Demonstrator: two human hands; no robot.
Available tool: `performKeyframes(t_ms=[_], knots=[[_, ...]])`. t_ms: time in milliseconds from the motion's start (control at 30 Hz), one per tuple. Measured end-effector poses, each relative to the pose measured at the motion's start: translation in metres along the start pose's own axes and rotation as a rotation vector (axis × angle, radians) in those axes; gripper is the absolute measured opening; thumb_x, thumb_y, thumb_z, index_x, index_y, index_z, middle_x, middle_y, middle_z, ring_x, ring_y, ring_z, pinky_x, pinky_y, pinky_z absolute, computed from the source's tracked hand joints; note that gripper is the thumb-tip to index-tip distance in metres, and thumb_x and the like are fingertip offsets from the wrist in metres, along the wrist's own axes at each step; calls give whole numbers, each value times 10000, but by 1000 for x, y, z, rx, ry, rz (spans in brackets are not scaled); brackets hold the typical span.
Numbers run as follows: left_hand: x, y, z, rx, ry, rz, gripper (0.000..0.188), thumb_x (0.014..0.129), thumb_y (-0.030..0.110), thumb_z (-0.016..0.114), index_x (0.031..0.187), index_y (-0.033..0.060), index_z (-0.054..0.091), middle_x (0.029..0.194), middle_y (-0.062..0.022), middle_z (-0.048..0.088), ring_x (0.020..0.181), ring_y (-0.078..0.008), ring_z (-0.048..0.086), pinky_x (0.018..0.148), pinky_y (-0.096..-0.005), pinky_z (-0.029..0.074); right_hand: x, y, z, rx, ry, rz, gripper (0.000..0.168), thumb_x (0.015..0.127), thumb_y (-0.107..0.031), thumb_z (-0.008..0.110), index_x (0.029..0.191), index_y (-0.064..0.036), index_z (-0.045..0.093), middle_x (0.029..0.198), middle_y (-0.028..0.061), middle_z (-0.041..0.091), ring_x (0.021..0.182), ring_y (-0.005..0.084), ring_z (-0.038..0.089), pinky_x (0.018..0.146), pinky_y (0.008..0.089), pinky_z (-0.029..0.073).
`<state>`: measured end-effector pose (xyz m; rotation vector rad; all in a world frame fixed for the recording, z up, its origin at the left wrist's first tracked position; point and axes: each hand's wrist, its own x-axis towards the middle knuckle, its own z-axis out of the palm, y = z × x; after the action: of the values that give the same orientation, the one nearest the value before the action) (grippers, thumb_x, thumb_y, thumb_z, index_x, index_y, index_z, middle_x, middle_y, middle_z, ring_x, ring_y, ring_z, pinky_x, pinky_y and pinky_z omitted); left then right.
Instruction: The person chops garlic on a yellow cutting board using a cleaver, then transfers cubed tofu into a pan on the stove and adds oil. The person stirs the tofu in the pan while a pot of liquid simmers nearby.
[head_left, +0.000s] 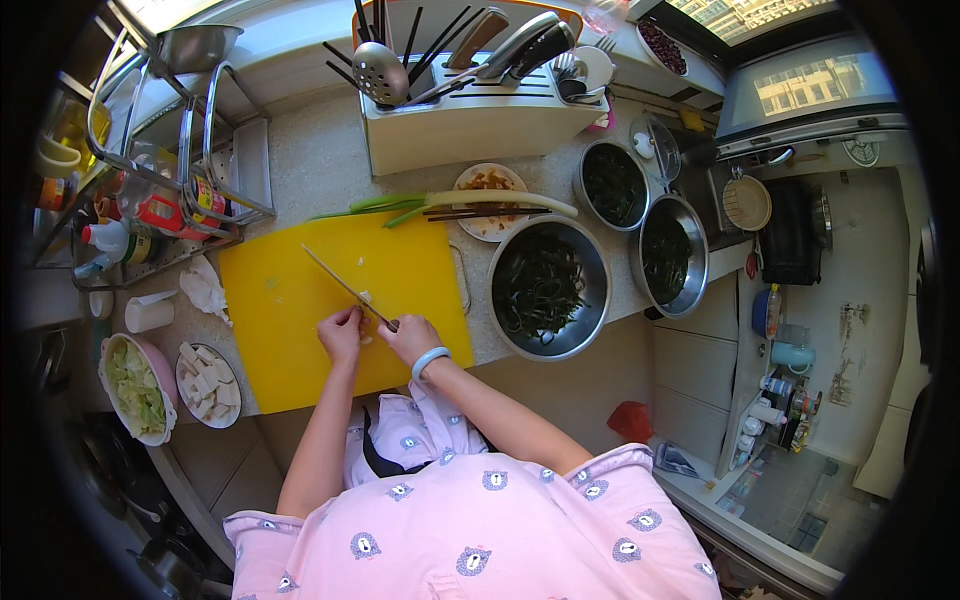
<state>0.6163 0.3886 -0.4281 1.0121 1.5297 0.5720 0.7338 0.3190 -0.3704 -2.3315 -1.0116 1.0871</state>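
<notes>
On the yellow cutting board (277, 322), my right hand (412, 341) grips the handle of a kitchen knife (341, 281), whose blade points up and to the left. Beside the blade, my left hand (343, 335) pinches something small with its fingertips; what it is cannot be made out. Small pale pieces (364, 295), perhaps garlic, lie near the blade and by the fingers. Green onions (495, 198) lie across the far edge of the board and over a plate with brown food scraps (491, 180). A pair of dark chopsticks (487, 213) rests on that plate too.
Steel bowls of dark green strips, likely seaweed (544, 285), stand at the right. A pink bowl of chopped leafy vegetable (135, 386) and a bowl of white pieces (208, 386) are at the left. A utensil holder (480, 135) and a metal rack (259, 172) stand behind.
</notes>
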Motion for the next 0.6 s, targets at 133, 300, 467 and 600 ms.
performKeyframes(t_ms=[133, 300, 467, 600], knots=[[-5, 10, 0, 4, -49, 74, 174, 785, 77, 613, 858, -78, 642, 627, -86, 625, 475, -95, 545, 439, -219, 437, -1, 0, -14, 88, 7, 24, 415, 776, -392, 544, 709, 7, 637, 712, 246, 591, 694, 393, 591, 663, 432, 484], [-21, 25, -22, -52, 91, 143, 184, 761, 61, 641, 878, -80, 626, 729, -83, 625, 513, -110, 573, 473, -211, 438, -10, 9, -15, 99, 101, -70, 416, 785, -348, 559, 608, 27, 592, 580, 221, 546, 537, 375, 555, 523, 415, 446], [-47, 5, -37, 371, 55, 350, 176, 742, 62, 648, 875, -50, 620, 796, -127, 609, 553, -154, 586, 533, -257, 467, -24, 6, -14, 48, -11, -91, 423, 773, -368, 565, 620, 24, 609, 595, 219, 560, 563, 380, 566, 550, 413, 460], [-47, 2, -28, 539, 100, 607, 143, 725, 57, 656, 833, -33, 627, 774, -128, 597, 599, -198, 584, 578, -292, 464, -25, 18, -9, -5, -35, -38, 419, 770, -379, 559, 664, 21, 626, 651, 227, 581, 627, 382, 584, 605, 420, 474]])
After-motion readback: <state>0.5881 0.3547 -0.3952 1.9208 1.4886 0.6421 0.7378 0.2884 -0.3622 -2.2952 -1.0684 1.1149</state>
